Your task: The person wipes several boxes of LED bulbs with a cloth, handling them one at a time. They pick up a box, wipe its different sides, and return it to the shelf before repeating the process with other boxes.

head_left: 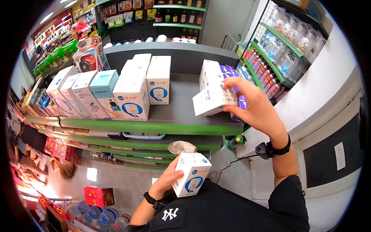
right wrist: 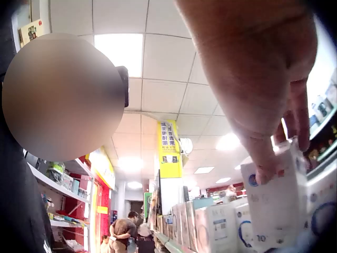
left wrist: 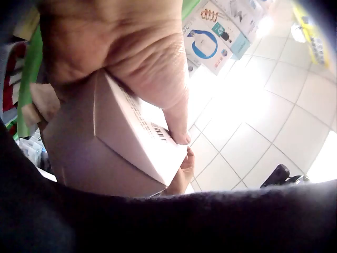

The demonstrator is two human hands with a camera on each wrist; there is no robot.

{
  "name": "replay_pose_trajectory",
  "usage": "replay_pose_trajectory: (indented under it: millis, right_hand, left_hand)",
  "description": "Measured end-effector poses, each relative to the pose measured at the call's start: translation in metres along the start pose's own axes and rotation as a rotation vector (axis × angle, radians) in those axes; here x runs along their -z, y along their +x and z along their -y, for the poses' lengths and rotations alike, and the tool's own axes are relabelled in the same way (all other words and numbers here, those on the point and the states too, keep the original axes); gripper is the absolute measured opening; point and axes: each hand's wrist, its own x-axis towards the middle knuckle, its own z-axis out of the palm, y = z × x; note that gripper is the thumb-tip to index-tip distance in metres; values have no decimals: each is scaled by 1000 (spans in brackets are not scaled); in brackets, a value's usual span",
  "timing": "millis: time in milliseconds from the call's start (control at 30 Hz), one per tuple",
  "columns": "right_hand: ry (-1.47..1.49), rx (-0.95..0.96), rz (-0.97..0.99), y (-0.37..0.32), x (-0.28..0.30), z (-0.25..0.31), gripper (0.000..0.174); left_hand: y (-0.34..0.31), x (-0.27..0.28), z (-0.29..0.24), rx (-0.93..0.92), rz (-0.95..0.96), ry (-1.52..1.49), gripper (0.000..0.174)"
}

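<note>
My left hand (head_left: 165,181) grips a white light-bulb box (head_left: 195,172) by its side, low in front of my body. A blue ring around a bulb picture marks its front. In the left wrist view the same box (left wrist: 113,155) shows a plain end and a barcode side, with the thumb along it. At the shelf's right end, my right hand (head_left: 257,108) pinches another white box (head_left: 208,101) between thumb and fingers. That box leans at an angle in front of more white boxes (head_left: 210,69) and purple ones (head_left: 228,70).
On the grey shelf (head_left: 179,83) with its green front edge (head_left: 150,127), several similar bulb boxes (head_left: 131,94) stand to the left, beside a teal-topped box (head_left: 104,91). A white wall and door (head_left: 328,162) are on the right. Water bottles (head_left: 102,214) stand on the floor.
</note>
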Motion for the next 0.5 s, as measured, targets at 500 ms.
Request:
replay_pose_trajectory:
  millis: [500]
  right_hand:
    - [-167,121,-65,-18,-27,-20,47]
  left_hand:
    - [8,-1,2,19,1,28,103]
